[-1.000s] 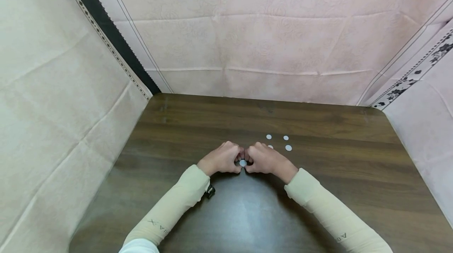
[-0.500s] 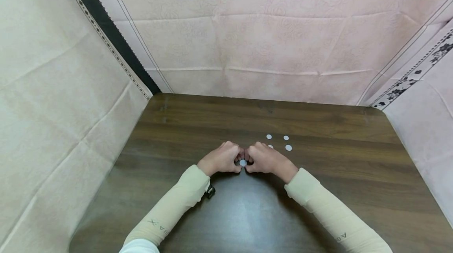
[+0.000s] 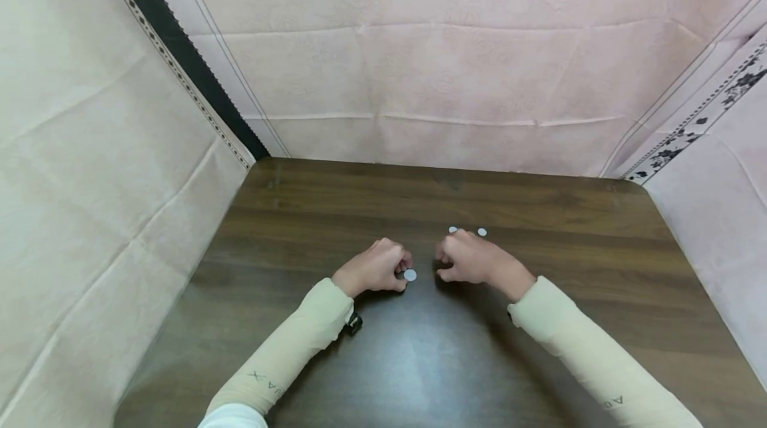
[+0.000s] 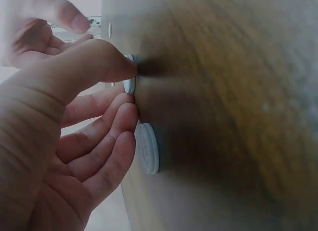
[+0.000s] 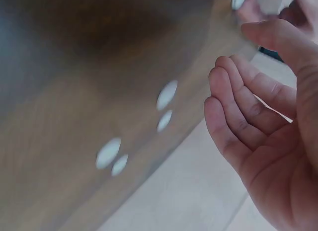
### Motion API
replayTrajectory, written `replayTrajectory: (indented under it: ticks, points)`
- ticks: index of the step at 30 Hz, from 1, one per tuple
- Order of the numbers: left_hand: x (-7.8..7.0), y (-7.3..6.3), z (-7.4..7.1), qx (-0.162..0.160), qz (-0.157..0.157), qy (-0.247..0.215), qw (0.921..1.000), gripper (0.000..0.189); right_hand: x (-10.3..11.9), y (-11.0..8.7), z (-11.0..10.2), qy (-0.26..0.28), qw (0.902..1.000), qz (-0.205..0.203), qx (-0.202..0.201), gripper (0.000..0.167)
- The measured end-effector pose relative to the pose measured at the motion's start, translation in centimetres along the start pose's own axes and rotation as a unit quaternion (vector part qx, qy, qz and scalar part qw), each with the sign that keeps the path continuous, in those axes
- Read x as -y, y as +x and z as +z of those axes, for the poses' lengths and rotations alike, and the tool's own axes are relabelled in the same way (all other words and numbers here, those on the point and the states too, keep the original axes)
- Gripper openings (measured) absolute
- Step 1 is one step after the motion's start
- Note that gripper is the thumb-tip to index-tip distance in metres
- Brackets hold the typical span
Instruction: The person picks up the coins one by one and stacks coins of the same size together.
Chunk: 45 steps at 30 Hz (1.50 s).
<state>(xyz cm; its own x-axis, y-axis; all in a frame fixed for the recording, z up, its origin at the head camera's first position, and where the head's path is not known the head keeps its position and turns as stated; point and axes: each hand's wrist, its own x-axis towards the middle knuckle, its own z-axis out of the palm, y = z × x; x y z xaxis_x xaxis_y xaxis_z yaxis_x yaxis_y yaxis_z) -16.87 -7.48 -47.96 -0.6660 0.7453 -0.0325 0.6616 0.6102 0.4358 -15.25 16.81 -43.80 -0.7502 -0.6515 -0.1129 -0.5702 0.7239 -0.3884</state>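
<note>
Pinching a flat, round, white disc (image 3: 410,275) at the head view's lower centre, the left hand (image 3: 373,268) closes thumb and fingers narrowly on its edge. Just right, the right hand (image 3: 476,260) keeps its thumb and loosely bent fingers apart, with nothing between them.

Head view looks forward and down on table (image 3: 383,361) from above; wrist views sit close, facing fingers (image 5: 226,129); both catch white discs (image 5: 108,153).
</note>
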Motion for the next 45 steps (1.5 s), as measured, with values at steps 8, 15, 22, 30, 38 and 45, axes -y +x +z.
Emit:
replayTrajectory:
  ticks: [8,15,22,30,38,45]
  points:
    - [-0.1,0.0,-0.2,0.009,-0.002,0.001,1.0000,0.012,-2.7,-1.5,-2.0,-0.026,0.9995,0.010,-0.013,0.017]
    - [0.0,0.1,-0.2,0.013,-0.002,-0.003,0.9999,0.010,-4.1,-1.0,-1.6,-0.040,0.9989,0.015,-0.022,0.013]
    - [-0.1,0.1,-0.1,0.018,0.002,-0.010,0.9998,0.009,-5.2,-0.2,-0.5,-0.027,0.9995,0.010,-0.011,0.022]
    - [-0.2,0.1,-0.3,0.021,0.001,-0.003,0.9998,0.009,-5.4,0.9,-0.6,-0.017,0.9996,0.016,0.014,0.031]
    - [-0.4,0.2,-0.3,0.021,0.004,0.023,0.9995,0.008,-5.0,2.0,-1.4,-0.001,0.9974,0.024,0.068,0.053]
    - [-0.6,0.2,-0.5,0.027,-0.003,0.025,0.9993,0.008,-5.2,3.0,-1.3,-0.009,0.9937,0.059,0.095,0.050]
